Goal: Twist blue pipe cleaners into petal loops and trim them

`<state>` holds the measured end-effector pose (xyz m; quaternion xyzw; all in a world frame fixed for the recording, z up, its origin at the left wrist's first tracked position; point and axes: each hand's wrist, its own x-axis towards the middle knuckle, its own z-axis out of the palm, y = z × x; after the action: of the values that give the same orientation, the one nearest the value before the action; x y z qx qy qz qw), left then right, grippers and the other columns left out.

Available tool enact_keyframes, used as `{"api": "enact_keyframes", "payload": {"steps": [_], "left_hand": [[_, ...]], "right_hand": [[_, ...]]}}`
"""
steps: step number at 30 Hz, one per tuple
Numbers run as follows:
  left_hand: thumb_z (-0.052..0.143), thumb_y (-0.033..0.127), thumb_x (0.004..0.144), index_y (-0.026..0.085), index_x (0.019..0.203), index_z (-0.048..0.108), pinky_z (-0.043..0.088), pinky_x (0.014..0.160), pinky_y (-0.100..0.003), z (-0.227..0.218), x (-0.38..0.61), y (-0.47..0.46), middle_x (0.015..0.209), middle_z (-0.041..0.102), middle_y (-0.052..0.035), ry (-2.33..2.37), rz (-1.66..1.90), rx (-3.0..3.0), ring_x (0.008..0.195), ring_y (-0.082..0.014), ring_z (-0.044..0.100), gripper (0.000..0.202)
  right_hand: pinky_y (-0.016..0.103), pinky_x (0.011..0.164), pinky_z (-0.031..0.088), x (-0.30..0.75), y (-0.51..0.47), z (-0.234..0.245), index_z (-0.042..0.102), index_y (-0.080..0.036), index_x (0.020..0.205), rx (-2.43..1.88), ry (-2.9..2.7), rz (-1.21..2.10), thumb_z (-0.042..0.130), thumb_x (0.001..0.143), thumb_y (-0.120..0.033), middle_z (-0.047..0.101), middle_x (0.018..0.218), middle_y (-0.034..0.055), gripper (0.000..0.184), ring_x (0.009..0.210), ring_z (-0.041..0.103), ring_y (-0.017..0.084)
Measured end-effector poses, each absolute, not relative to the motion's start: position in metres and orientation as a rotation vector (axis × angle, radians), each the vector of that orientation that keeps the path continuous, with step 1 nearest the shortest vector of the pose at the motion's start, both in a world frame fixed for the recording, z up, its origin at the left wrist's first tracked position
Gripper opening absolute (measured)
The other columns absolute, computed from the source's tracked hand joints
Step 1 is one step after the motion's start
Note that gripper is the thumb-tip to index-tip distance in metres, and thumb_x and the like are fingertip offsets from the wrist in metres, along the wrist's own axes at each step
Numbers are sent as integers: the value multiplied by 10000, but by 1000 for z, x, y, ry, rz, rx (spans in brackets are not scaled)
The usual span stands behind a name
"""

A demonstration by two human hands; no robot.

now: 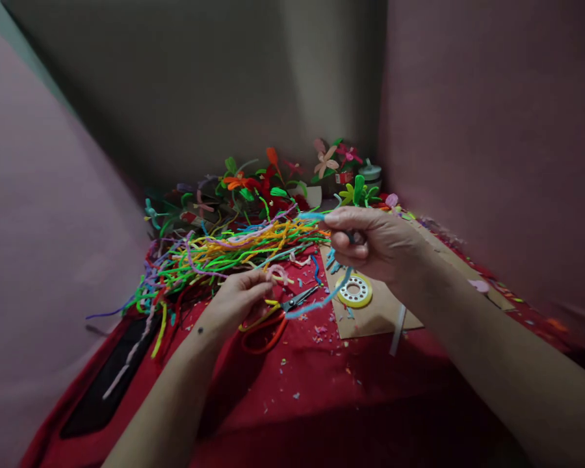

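Note:
My right hand (370,244) is raised over the cardboard, its thumb and fingers pinching a light blue pipe cleaner (329,300). One end sticks out left of the fingertips; the rest hangs in a curve down toward the scissors. Lower and to the left, my left hand (238,296) has its fingers closed at a curled pink pipe cleaner (279,272), which appears to be in its fingertips. Scissors (266,338) with red and yellow handles lie on the red cloth (292,370) just below that hand, blades pointing up and right.
A heap of coloured pipe cleaners (234,250) lies behind my left hand. Pipe-cleaner flowers (238,182) stand along the back near a lidded jar (370,172). A yellow tape roll (355,290) rests on cardboard (370,318). A black flat object (97,390) lies left; scraps are scattered about.

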<state>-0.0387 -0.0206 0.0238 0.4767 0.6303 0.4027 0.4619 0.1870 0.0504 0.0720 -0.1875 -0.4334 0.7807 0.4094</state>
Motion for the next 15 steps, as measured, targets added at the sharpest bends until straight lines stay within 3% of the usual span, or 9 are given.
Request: {"api": "enact_keyframes", "payload": {"steps": [3,6,10,15], "left_hand": [[560,309,765,176,689,566,344,507,-208,23,-41,-39,612,529,21,1903,455,1815,545,-109,470,153],[453,237,799,197,775,544,356,631,-260,12,-41,-50,784,579,-33,2063,104,2192,704,-161,513,103],[388,116,735,205,811,486,310,588,-268,4,-40,-54,777,563,-36,2017,-60,2241,663,-167,493,153],[440,168,719,210,732,453,262,530,-248,14,-50,-64,674,495,16,1834,15,2091,575,-128,400,46]], "right_hand": [[208,328,82,189,38,70,587,-151,544,-494,-1249,1949,624,646,-142,431,367,-60,109,307,217,20],[195,322,96,189,28,65,635,-144,577,-519,-1322,1884,640,635,-145,399,350,-69,58,311,229,23],[172,327,202,183,18,58,672,-139,611,-606,-1402,1794,624,626,-134,543,417,-17,51,340,358,38],[182,392,357,178,7,57,688,-153,607,-596,-1523,1627,612,656,-117,623,507,6,97,401,480,63]]}}
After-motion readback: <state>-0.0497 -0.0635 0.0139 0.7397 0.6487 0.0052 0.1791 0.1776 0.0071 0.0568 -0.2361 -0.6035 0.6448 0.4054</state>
